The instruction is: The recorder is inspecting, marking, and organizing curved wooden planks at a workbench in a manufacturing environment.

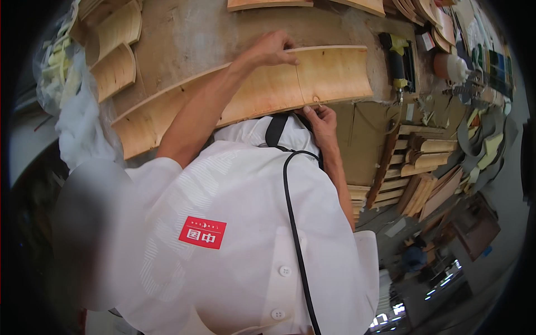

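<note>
A long strip of curved plywood panels lies across the workbench in front of me, with a thin dark seam between the left panel (240, 92) and the right panel (338, 70). My left hand (272, 50) is closed over the far edge just left of that seam, its thumb on the inner face. At the near edge, close to the seam's lower end, the fingers of my right hand (321, 121) are bent together against the wood. Some of those fingertips are hidden below the edge. The strip's near side rests close to my body.
A yellow-and-black air nailer (397, 58) lies right of the strip. Beyond it stands a plastic bottle (451, 68) with orange contents. More curved panels (113, 72) sit at the left, and stacked curved pieces (427, 153) at the right. A black hose (290, 212) hangs across my shirt.
</note>
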Motion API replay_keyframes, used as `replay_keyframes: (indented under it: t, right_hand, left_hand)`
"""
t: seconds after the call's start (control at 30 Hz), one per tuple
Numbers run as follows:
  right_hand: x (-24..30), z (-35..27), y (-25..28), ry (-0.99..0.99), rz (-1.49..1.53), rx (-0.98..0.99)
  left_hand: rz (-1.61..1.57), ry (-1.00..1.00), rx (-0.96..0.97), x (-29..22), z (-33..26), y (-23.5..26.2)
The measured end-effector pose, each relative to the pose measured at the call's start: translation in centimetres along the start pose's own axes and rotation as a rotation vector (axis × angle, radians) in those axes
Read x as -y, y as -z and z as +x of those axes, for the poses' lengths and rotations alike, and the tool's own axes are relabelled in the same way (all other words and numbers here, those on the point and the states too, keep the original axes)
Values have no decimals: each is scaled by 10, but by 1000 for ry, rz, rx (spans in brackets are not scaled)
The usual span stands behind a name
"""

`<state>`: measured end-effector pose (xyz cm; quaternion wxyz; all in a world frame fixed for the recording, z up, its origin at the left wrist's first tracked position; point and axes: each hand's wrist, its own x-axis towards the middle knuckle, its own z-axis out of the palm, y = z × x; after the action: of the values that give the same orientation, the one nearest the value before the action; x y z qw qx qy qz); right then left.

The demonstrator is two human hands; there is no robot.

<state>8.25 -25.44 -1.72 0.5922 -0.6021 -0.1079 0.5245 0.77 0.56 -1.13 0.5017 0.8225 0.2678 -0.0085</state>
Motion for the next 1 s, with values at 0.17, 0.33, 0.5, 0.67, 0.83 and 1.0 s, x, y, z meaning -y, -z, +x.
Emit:
replay_keyframes:
  t: [0.17,0.33,0.5,0.67,0.83,1.0]
  right_hand:
    - [4,2,-7,33,-19,4]
    - [2,1,-12,-60,-57,-55]
    - [10,-2,-20,-88,-6,-28]
    - [8,-11,-34,-136,21,-194]
    - [-2,-12,-33,-65,35,-172]
    - [-7,-9,-20,106,-116,-106]
  left_hand:
    - [-168,-7,28,13,2,-3]
    - [-125,42,62,11,2,-2]
    - [-115,68,50,16,-1,-4]
    - [35,99,26,3,-10,-3]
    - [-26,175,24,6,-12,-1]
    - [-11,156,21,-3,-12,0]
